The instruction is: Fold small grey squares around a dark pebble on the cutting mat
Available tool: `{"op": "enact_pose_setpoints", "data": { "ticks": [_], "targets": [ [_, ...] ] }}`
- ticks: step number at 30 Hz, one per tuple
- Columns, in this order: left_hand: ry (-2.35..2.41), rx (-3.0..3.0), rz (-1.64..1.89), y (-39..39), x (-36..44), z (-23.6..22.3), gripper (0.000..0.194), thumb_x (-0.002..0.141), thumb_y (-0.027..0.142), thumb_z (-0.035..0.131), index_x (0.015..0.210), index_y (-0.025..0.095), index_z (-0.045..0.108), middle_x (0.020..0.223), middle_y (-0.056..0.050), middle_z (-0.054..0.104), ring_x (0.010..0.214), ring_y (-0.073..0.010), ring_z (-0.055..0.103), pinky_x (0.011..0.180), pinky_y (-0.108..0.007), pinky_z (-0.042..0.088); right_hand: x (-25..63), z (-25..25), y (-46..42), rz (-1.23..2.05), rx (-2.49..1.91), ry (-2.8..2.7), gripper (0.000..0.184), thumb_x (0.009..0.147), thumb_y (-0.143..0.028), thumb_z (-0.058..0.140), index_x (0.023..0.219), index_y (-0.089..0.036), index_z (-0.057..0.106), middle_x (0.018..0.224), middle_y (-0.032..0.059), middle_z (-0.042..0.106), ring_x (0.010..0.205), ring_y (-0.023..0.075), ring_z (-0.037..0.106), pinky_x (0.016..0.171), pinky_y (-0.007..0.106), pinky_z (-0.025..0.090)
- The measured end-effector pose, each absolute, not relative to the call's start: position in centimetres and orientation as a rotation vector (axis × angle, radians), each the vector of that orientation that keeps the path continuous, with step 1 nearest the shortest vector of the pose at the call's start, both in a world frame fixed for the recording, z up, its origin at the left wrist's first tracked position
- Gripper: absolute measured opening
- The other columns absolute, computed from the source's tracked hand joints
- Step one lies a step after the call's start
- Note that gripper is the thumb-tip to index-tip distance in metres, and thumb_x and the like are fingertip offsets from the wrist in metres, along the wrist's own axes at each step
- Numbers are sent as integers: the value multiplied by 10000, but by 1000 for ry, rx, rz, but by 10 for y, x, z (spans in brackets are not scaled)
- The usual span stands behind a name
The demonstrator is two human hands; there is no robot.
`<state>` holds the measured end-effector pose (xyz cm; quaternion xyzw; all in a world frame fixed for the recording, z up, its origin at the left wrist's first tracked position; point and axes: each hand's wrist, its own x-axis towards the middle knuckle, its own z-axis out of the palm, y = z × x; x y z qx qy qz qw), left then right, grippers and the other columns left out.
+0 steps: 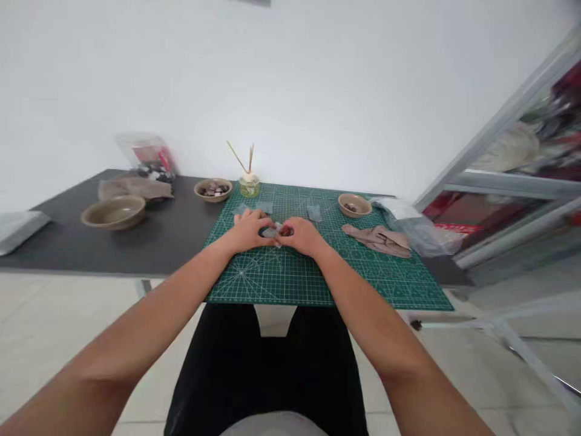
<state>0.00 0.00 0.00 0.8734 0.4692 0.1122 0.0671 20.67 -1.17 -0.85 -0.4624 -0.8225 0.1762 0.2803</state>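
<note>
My left hand (247,232) and my right hand (302,235) meet over the green cutting mat (290,284). Between their fingertips is a small piece of whitish, see-through wrapper (272,232), pinched from both sides. Something small and dark reddish shows by the right fingers, too small to name. Another clear plastic piece (314,212) lies flat on the mat behind my right hand. One more clear piece (264,207) lies behind my left hand, partly covered by it.
Left of the mat stand a bowl of brown pieces (213,190), a wider bowl (113,212) and a clear container (147,156). A reed diffuser (249,184) stands at the back. On the right are a small bowl (354,205), a brownish cloth (379,240) and a plastic bag (417,227).
</note>
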Motion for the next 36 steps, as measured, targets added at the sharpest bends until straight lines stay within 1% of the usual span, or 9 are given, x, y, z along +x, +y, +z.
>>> {"op": "enact_pose_setpoints", "data": {
  "ticks": [3, 6, 8, 11, 15, 21, 29, 34, 36],
  "targets": [
    [1422, 2618, 341, 1, 1, 1, 523, 748, 682, 637, 1124, 322, 685, 1206, -75, 547, 1111, -330, 427, 898, -475, 329, 207, -9, -11, 439, -1286, -2178, 189, 699, -291, 787, 677, -165, 648, 694, -19, 583, 677, 116, 516, 641, 242, 344],
    [1427, 2603, 344, 0, 2, 2, 520, 743, 680, 641, 1121, 326, 687, 1207, -69, 548, 1114, -330, 425, 904, -479, 326, 206, -10, -12, 380, -1297, -2168, 144, 709, -251, 769, 703, -162, 655, 726, -3, 602, 721, 131, 524, 696, 257, 369],
    [1429, 2598, 348, -1, 2, 3, 520, 737, 684, 644, 1111, 326, 689, 1205, -67, 550, 1108, -326, 427, 901, -478, 326, 204, -9, -13, 372, -1291, -2154, 110, 725, -224, 750, 786, -160, 683, 767, 9, 632, 757, 142, 542, 739, 269, 387],
    [1431, 2597, 353, -2, 2, 3, 532, 724, 698, 645, 1098, 322, 692, 1199, -67, 552, 1100, -321, 430, 894, -471, 328, 203, -9, -14, 400, -1257, -2167, 156, 747, -201, 735, 900, -176, 716, 826, 16, 674, 808, 156, 571, 784, 281, 403],
    [1433, 2590, 348, -2, 3, 5, 539, 716, 701, 649, 1097, 321, 688, 1192, -66, 552, 1099, -320, 429, 898, -469, 326, 202, -8, -14, 369, -1253, -2211, 107, 762, -217, 748, 864, -187, 746, 859, 28, 711, 842, 170, 583, 814, 293, 408],
    [1430, 2582, 348, -2, 3, 5, 520, 724, 686, 650, 1082, 312, 691, 1176, -70, 551, 1088, -314, 426, 903, -464, 319, 202, -4, -15, 397, -1213, -2230, 131, 758, -256, 782, 867, -186, 762, 868, 27, 747, 841, 172, 610, 822, 296, 413],
    [1438, 2582, 373, -1, 2, 2, 523, 713, 687, 660, 1090, 326, 697, 1183, -68, 540, 1092, -318, 424, 905, -466, 319, 202, -1, -17, 416, -1216, -2223, 128, 746, -242, 790, 854, -180, 760, 845, 34, 733, 824, 164, 606, 802, 289, 411],
    [1443, 2597, 375, 0, 2, 1, 519, 719, 695, 651, 1071, 315, 693, 1183, -70, 542, 1089, -311, 428, 896, -462, 325, 203, -5, -15, 416, -1200, -2227, 173, 745, -246, 794, 912, -210, 766, 844, 18, 718, 828, 163, 597, 811, 294, 407],
    [1438, 2601, 378, 0, 2, 1, 520, 721, 702, 645, 1068, 318, 693, 1178, -69, 541, 1085, -311, 431, 893, -463, 328, 203, -6, -14, 405, -1189, -2242, 161, 759, -265, 789, 913, -221, 772, 836, 16, 710, 826, 164, 593, 811, 296, 406]
  ]
}}
